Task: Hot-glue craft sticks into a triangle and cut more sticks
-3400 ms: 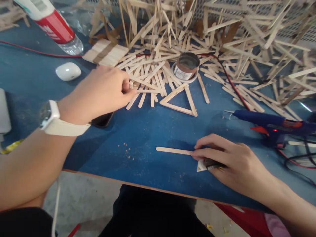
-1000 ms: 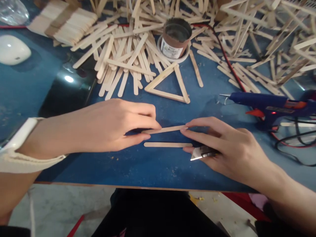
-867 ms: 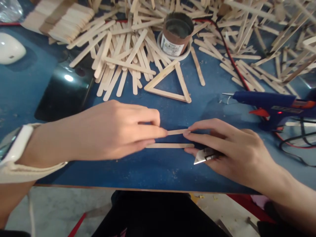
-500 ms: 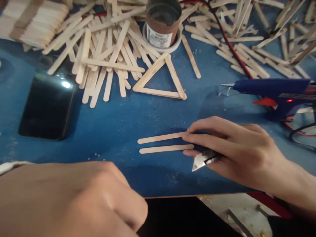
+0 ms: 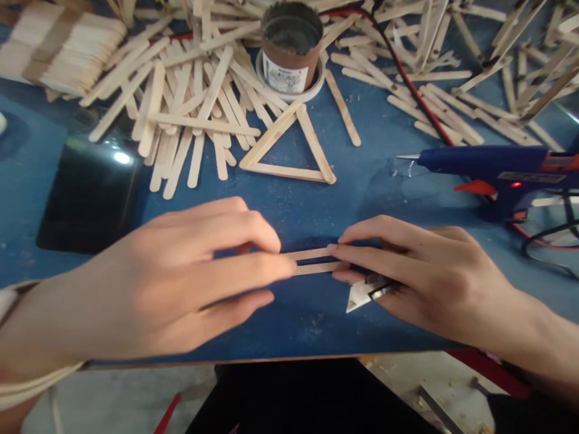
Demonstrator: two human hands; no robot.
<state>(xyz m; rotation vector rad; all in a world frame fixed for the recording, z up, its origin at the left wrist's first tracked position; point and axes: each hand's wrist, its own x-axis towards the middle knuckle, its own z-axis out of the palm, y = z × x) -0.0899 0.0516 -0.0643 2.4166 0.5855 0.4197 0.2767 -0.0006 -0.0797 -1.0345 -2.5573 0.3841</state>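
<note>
Two wooden sticks lie side by side on the blue table, an upper stick and a lower stick. My left hand covers their left ends, its fingers bent over them. At their right ends is my right hand, with fingertips on the upper stick. A utility knife is tucked in that hand, blade pointing down and left. Above the hands rests a triangle of sticks, joined at its corners.
A blue glue gun with a red light lies at the right. A dark phone is at the left. Behind are piled loose sticks, a brown pot, a bundle of sticks and a red-black cable.
My left hand has moved up and right from the lower left corner onto the left ends of the two sticks. My right hand stays at their right ends. The view has shifted slightly.
</note>
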